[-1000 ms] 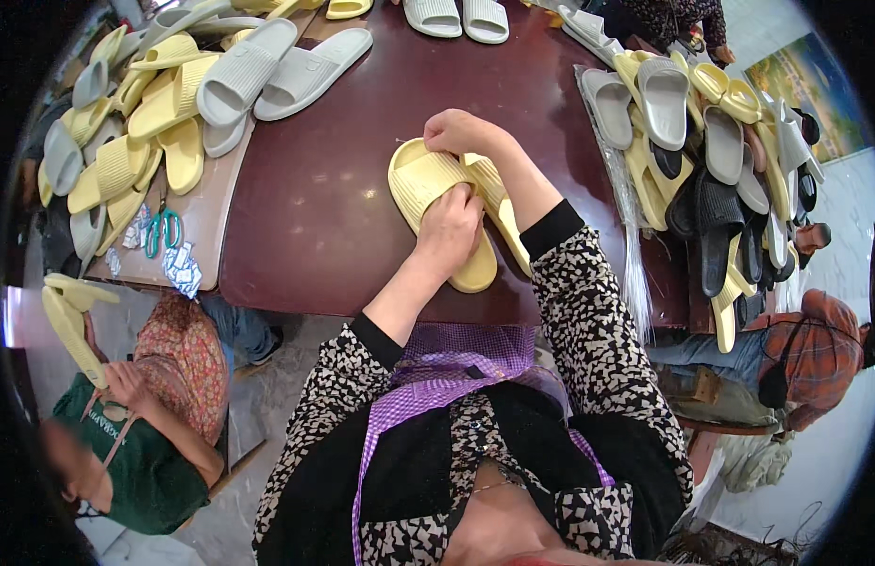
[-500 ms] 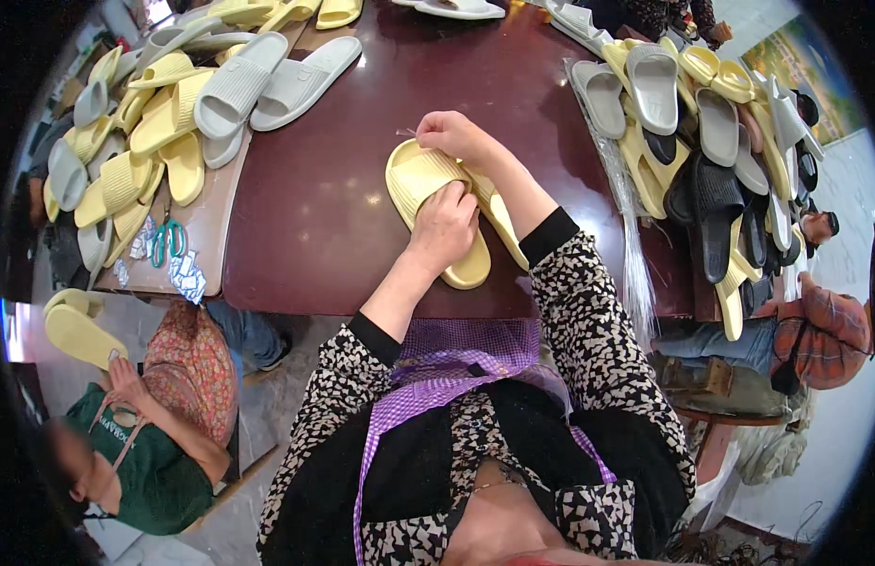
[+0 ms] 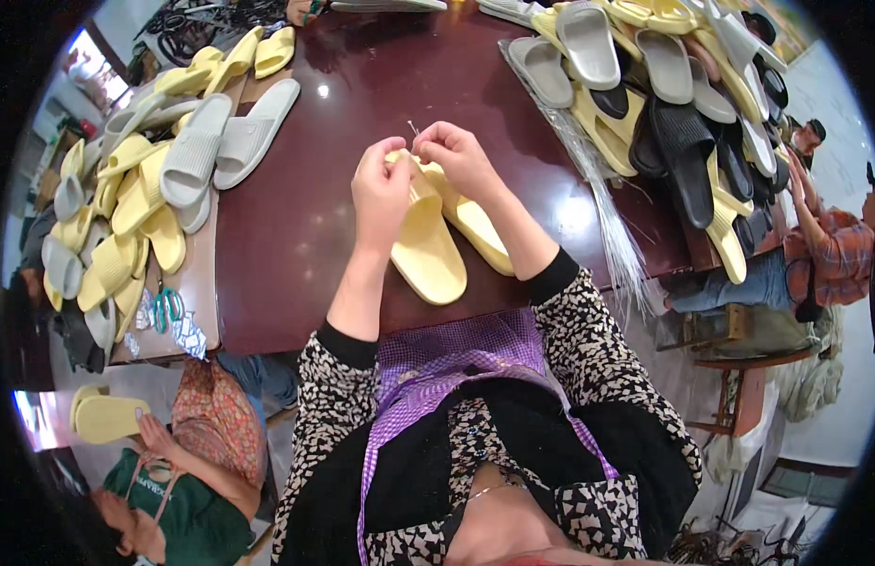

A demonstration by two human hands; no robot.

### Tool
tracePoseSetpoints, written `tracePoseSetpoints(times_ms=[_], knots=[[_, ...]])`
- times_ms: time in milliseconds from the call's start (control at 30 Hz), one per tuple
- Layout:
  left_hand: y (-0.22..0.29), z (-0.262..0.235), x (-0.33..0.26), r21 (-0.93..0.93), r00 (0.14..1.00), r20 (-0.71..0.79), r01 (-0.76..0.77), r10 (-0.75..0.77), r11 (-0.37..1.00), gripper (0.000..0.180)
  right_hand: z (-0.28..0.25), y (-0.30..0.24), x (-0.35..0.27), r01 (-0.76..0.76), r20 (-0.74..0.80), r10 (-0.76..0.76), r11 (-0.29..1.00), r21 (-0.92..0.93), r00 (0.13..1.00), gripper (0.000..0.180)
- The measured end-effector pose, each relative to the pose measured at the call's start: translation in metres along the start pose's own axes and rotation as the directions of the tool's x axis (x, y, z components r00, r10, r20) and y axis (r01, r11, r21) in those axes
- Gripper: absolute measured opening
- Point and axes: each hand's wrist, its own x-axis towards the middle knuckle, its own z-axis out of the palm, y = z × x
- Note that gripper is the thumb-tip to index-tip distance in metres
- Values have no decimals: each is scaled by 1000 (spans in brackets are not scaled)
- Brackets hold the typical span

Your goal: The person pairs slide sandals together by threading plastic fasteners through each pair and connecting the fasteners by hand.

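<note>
Your left hand (image 3: pixel 379 196) and right hand (image 3: pixel 456 158) come almost together over a pair of yellow slippers at the dark red table (image 3: pixel 291 255), fingers bent and thumbs drawn in. A thin strand (image 3: pixel 412 127) pokes up between your fingertips, right beside those of the right hand. Neither hand is spread, yet at this size you cannot tell which one, if either, grips the strand.

The pair lies just below your hands near the table's front edge, heels toward you — the left slipper (image 3: pixel 430 264) partly covered by your left hand, the right slipper (image 3: pixel 484 236) angled close beside it, near your right wrist. Your purple checked apron (image 3: pixel 461 354) shows between your patterned sleeves.

To your left, a heap of yellow and grey slippers (image 3: pixel 112 269) covers much of a brown board (image 3: pixel 203 264), with green scissors (image 3: pixel 166 307) and crumpled blue-and-white wrappers (image 3: pixel 187 335) at its near end. To your right, a mixed heap (image 3: pixel 687 156) of grey, black and yellow pairs rises beside a bundle of clear strips (image 3: pixel 602 222).

At lower left, a co-worker in green (image 3: pixel 201 514) holds up yellow footwear (image 3: pixel 109 420); at far right sits a person in plaid (image 3: pixel 838 259).
</note>
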Motion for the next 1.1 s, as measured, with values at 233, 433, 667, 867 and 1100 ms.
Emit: tracePoseSetpoints(times_ms=[233, 433, 667, 867, 1100], knots=[[-21, 20, 17, -484, 837, 327, 546, -438, 683, 13, -8, 4, -34, 3, -32, 2, 990, 142, 999, 5], [-32, 29, 8, -581, 840, 316, 539, -442, 609, 10, -10, 9, -41, -12, -55, 18, 992, 124, 998, 5], [-38, 24, 3, -696, 875, 337, 480, -348, 533, 9, -10, 15, -41, 8, -179, 25, 984, 176, 983, 5], [-43, 20, 2, -629, 844, 411, 536, -345, 563, 9, -9, 8, -42, 12, -147, 4, 994, 105, 989, 7], [-42, 21, 1, -618, 835, 413, 550, -363, 562, 9, -6, 5, -44, -31, -158, 38, 998, 46, 987, 6]])
